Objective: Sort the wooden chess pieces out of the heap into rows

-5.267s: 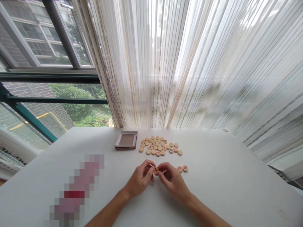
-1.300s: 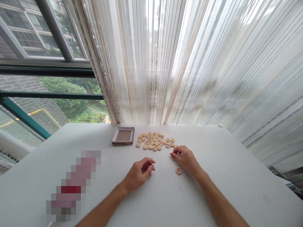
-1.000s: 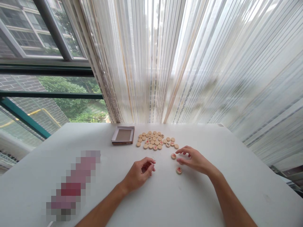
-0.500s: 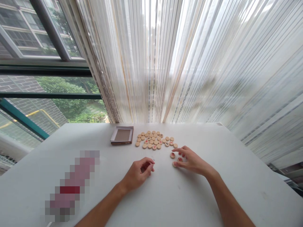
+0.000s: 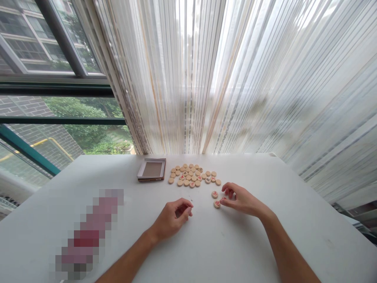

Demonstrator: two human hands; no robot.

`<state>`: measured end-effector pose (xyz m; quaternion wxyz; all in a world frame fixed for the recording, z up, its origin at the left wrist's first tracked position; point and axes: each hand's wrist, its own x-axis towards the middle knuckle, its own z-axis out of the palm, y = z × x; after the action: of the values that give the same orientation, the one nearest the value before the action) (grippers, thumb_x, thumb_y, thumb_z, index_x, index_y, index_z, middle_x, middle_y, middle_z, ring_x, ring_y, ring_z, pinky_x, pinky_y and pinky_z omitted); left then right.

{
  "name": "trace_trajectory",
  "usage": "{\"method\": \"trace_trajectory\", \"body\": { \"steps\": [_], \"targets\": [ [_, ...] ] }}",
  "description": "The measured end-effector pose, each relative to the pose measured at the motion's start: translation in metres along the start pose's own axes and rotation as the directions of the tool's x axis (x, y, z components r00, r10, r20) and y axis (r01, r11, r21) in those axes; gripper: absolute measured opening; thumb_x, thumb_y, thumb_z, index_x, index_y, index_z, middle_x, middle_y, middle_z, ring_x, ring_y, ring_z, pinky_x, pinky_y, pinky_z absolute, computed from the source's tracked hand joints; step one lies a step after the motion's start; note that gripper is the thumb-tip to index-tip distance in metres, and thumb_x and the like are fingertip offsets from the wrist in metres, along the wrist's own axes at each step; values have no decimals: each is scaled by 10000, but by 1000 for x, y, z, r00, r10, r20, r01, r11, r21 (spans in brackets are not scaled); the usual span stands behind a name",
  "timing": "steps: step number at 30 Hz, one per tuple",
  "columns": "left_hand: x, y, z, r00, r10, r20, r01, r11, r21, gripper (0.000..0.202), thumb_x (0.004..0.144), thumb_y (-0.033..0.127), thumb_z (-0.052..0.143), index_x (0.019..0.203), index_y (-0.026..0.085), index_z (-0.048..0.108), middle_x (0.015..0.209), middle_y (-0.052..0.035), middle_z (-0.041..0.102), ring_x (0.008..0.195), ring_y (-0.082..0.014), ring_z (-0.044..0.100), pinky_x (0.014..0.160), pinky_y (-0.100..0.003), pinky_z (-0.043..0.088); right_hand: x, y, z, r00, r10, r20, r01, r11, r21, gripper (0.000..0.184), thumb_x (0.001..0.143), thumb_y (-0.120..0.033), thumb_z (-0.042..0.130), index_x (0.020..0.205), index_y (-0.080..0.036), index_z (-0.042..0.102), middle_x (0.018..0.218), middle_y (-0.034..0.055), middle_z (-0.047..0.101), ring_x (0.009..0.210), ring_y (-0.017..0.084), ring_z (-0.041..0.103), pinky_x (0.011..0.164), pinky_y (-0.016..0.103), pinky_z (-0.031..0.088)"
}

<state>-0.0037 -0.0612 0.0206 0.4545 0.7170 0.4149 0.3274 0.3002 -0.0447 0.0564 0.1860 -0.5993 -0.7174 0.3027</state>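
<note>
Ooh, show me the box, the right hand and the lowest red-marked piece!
Box [image 5: 153, 169]: head view, on its brown floor.
Right hand [image 5: 243, 199]: head view, on its back.
Lowest red-marked piece [image 5: 217, 204]: head view, on its top face.

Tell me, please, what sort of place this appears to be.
Probably a room in a home: striped sheer curtains, a window looking onto greenery, and a white table bearing round wooden-looking pieces.

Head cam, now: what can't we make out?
All in the head view:
Red-marked disc by the right hand: partly covered by that hand; contact unclear.
Inside of the left hand: hidden by its curled fingers.
Undersides of the clustered discs: against the table.
Pinkish elongated patch: lost to pixelation.
Forearms: cut off by the bottom edge.
</note>
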Motion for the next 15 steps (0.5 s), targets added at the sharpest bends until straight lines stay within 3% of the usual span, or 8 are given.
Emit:
{"method": "trace_trajectory", "body": {
  "steps": [4, 15],
  "targets": [
    [0, 0, 1, 1000, 5, 1, -5, 1000, 8, 208, 945, 356, 529, 972, 179, 635, 798, -38, 723, 660, -150, 651, 636, -247, 513, 2, 0, 6, 999, 31, -45, -34, 997, -69, 459, 700, -620, 718, 763, -228, 488, 762, -16, 575, 660, 156, 478, 558, 258, 399],
    [-1, 1, -1, 1000, 10, 6, -10, 999, 36, 198, 941, 346, 532, 962, 185, 645, 794, -32, 728, 670, -150, 656, 634, -241, 503, 3, -8, 10, 999, -6, -38, 3, 996, -85, 320, 763, -507, 687, 753, -227, 532, 774, -7, 603, 684, 165, 519, 590, 262, 396]
  ]
}}
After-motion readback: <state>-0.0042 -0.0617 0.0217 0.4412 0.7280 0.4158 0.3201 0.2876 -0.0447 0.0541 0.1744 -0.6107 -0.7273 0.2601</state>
